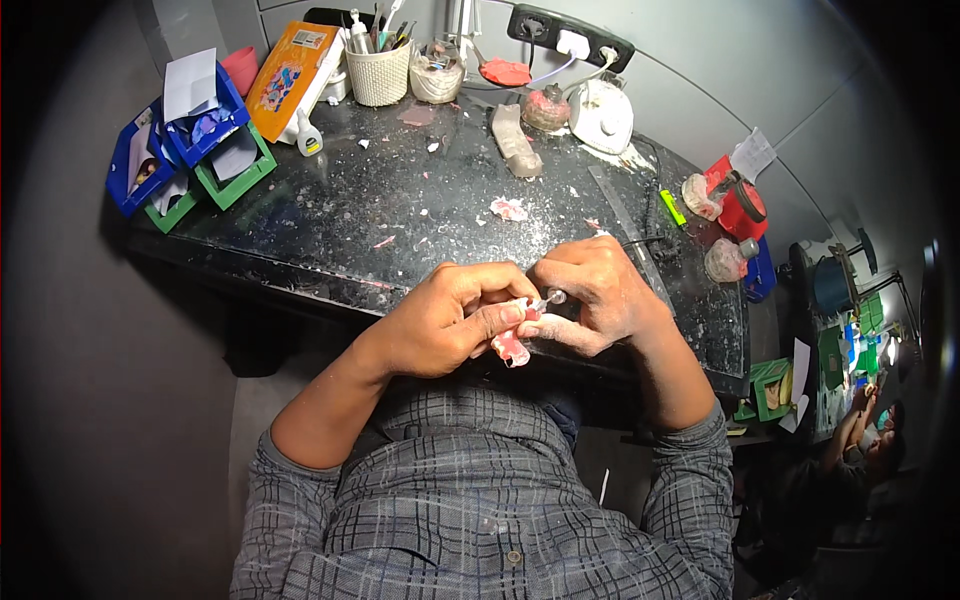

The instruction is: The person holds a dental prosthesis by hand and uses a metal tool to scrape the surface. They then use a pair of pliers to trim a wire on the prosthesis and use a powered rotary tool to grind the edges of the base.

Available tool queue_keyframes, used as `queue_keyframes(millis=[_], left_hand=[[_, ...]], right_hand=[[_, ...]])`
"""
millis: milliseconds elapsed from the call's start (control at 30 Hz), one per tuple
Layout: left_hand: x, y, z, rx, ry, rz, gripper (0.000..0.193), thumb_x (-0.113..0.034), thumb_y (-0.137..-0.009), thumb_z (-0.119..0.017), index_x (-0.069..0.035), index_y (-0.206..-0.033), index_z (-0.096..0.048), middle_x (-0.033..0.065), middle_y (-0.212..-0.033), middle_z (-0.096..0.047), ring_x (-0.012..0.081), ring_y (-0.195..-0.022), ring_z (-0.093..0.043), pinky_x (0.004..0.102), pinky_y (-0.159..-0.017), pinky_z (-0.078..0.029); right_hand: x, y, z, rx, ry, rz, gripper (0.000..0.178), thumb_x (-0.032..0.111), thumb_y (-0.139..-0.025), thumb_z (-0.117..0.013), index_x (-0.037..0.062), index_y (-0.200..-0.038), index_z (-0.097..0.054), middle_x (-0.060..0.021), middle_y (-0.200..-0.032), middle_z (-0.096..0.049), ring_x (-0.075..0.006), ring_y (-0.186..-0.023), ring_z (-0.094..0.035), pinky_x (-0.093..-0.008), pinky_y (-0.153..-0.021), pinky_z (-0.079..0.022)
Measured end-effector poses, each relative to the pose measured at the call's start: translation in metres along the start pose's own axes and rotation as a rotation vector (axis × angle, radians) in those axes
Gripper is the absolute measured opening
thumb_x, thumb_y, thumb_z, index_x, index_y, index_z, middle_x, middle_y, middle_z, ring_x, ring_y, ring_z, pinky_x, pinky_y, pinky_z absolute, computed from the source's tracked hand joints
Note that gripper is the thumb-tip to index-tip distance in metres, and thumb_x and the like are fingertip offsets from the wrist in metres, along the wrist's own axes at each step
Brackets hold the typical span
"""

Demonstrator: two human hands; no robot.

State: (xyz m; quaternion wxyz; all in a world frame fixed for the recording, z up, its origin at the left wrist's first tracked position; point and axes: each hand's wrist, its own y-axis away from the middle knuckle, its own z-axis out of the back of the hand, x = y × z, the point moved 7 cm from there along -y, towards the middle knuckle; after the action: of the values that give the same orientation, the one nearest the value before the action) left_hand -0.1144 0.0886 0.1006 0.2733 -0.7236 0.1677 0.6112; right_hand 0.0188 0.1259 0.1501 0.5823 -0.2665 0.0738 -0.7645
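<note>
Near the table's front edge, my left hand (445, 320) pinches a pink-and-white dental piece (511, 350) between thumb and fingers. Its lower end hangs below my thumb, and the rest is partly covered by my fingers. My right hand (597, 295) is closed close beside it, gripping a small shiny tool with a rounded end (554, 297) that meets the piece. Most of that tool is hidden in the hand, so its exact kind does not show. A crumpled pink-and-white scrap (508, 208) lies on the table beyond my hands.
Blue and green bins (235, 180) stand at the left, beside an orange box (290, 80). Behind are a tool cup (379, 78), a glass jar (437, 75) and a white device (601, 115). A steel ruler (615, 205) and yellow-green lighter (672, 208) lie right. Another person sits far right.
</note>
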Motion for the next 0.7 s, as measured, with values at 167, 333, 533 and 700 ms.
queue_keyframes(millis=[167, 333, 533, 700], left_hand=[[0.0038, 0.0001, 0.0019, 0.033, -0.016, 0.04, 0.02, -0.014, -0.109, -0.058, 0.003, -0.115, -0.066, 0.0059, -0.086, -0.07, 0.0087, -0.075, -0.067, 0.0212, -0.058, -0.047], [0.0041, 0.0005, 0.0038, 0.022, -0.008, 0.027, 0.02, -0.015, -0.108, -0.058, 0.002, -0.115, -0.066, 0.0055, -0.087, -0.07, 0.0066, -0.07, -0.063, 0.0207, -0.057, -0.046], [0.0024, 0.0009, 0.0053, -0.006, -0.004, 0.019, 0.021, -0.016, -0.108, -0.059, 0.003, -0.114, -0.067, 0.0052, -0.088, -0.071, 0.0042, -0.069, -0.059, 0.02, -0.056, -0.043], [-0.0001, 0.002, 0.0072, -0.06, -0.018, -0.011, 0.021, -0.013, -0.107, -0.059, 0.005, -0.113, -0.067, 0.0049, -0.09, -0.072, 0.0043, -0.074, -0.063, 0.0209, -0.061, -0.048]], right_hand=[[-0.0004, 0.0013, -0.0012, 0.007, 0.045, 0.012, 0.044, 0.042, -0.081, -0.084, 0.0077, -0.071, -0.057, -0.0087, -0.059, -0.052, -0.0312, -0.054, -0.058, -0.042, -0.049, -0.043], [0.0003, 0.0007, -0.0003, 0.005, 0.077, -0.019, 0.044, 0.043, -0.081, -0.084, 0.0083, -0.072, -0.057, -0.0081, -0.059, -0.052, -0.0307, -0.053, -0.058, -0.042, -0.049, -0.043], [-0.0021, 0.0018, -0.0014, 0.011, 0.125, -0.001, 0.045, 0.044, -0.081, -0.083, 0.0085, -0.072, -0.057, -0.0082, -0.058, -0.051, -0.0302, -0.052, -0.057, -0.0422, -0.048, -0.042], [-0.0039, 0.0024, -0.0034, 0.004, 0.153, -0.016, 0.047, 0.046, -0.08, -0.083, 0.0081, -0.072, -0.057, -0.0085, -0.057, -0.052, -0.0298, -0.052, -0.057, -0.0427, -0.048, -0.042]])
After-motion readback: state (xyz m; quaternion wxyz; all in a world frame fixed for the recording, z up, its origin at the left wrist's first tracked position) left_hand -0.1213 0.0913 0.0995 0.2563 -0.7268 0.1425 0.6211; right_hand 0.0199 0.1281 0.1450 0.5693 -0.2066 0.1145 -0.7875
